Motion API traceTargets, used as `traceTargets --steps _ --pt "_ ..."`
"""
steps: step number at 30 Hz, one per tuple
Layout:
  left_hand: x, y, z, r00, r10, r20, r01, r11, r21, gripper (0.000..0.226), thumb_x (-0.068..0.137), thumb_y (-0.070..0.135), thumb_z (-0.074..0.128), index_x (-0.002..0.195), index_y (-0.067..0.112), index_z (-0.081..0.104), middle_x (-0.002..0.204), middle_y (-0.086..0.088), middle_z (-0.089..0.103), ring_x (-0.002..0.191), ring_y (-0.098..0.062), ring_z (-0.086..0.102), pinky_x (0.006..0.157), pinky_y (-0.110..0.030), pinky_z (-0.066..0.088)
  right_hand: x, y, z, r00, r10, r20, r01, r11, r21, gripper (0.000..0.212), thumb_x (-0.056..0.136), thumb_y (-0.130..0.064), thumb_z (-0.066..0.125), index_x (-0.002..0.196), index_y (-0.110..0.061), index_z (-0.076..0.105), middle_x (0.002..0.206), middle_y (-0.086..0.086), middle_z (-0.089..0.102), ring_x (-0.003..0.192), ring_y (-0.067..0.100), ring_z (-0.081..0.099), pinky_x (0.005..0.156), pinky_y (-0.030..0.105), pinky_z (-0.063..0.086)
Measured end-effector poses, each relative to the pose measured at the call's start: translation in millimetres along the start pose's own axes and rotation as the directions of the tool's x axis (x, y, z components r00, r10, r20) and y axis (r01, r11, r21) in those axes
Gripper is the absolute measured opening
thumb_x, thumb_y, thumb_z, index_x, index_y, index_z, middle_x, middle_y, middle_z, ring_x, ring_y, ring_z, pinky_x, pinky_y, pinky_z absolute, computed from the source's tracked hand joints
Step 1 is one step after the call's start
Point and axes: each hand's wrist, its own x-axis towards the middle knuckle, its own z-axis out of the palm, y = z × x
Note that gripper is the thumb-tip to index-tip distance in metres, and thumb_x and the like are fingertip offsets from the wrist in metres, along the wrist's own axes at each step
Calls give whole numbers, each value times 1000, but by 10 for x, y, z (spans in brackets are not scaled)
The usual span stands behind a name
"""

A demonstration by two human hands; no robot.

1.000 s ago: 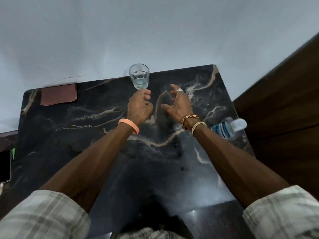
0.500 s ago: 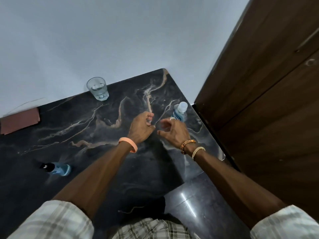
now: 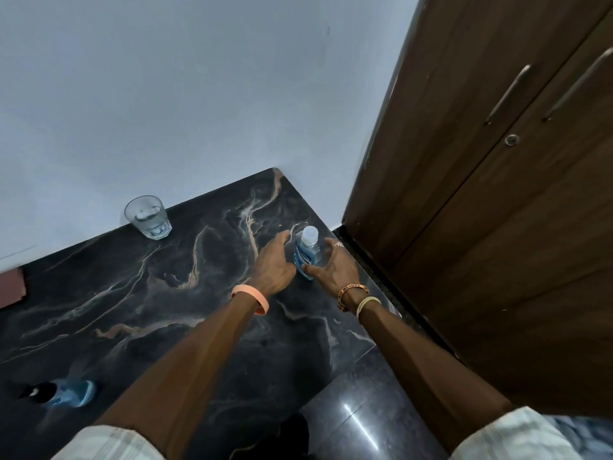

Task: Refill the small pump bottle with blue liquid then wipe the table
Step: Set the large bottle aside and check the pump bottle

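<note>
Fingers of my right hand (image 3: 336, 272) were spread and curved round the blue-liquid bottle (image 3: 307, 252), not yet closed. The thumb lay against its lower front, and the index finger stood just off its right side. Fingers of my left hand (image 3: 275, 268) were straight and released, holding nothing, just left of the same bottle. The bottle stood upright between both sets of fingers, white cap on, near the right edge of the dark marbled surface (image 3: 199, 293).

Beyond and well left of my left fingers stood a glass (image 3: 147, 217) of clear water against the wall. Far left of them, at the frame edge, lay a reddish-brown cloth (image 3: 11, 287). Back toward my left elbow, well apart from the fingers, was the small pump bottle (image 3: 63, 393), blurred, black top pointing left. I couldn't tell whether it stood or lay. Right of my right fingers were wooden cupboard doors (image 3: 497, 210).
</note>
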Motion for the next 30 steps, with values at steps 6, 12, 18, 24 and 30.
traceTargets --steps 6,12,18,24,30 --pt "-39 66 40 999 48 21 -46 997 -55 72 82 -7 64 146 16 41 149 -8 49 134 -29 49 109 -47 45 58 -72 96 1000 -22 -3 22 998 60 66 75 -32 82 132 -15 53 129 5 63 117 23 60 87 24 41" --pt "-49 12 51 998 43 47 -39 996 -82 67 85 -5 62 145 21 43 150 -6 48 134 -30 49 108 -47 46 96 -49 148 999 -28 -45 29 999 31 59 77 -28 79 129 -14 56 126 6 65 113 26 62 85 24 41" --pt "50 -64 132 998 3 63 5 992 -128 69 84 -5 64 143 24 43 149 -3 49 133 -28 50 108 -49 46 125 3 189 1000 5 -8 -4 1000 17 64 79 -31 79 134 -11 53 132 9 62 118 28 59 93 32 46" --pt "200 -143 260 994 -93 52 105 936 -336 69 84 -11 65 141 20 45 135 6 51 118 -17 55 104 -47 50 126 58 235 1000 2 -13 -2 1000 19 56 84 -34 74 131 -10 55 128 11 64 115 29 60 91 31 46" --pt "179 -168 244 998 -58 20 61 948 -313 65 83 -13 61 136 22 49 124 8 58 126 -28 55 103 -46 50 139 75 281 1000 1 -5 -1 1000 17 45 86 -37 70 121 -12 58 118 9 67 105 28 64 81 30 46"
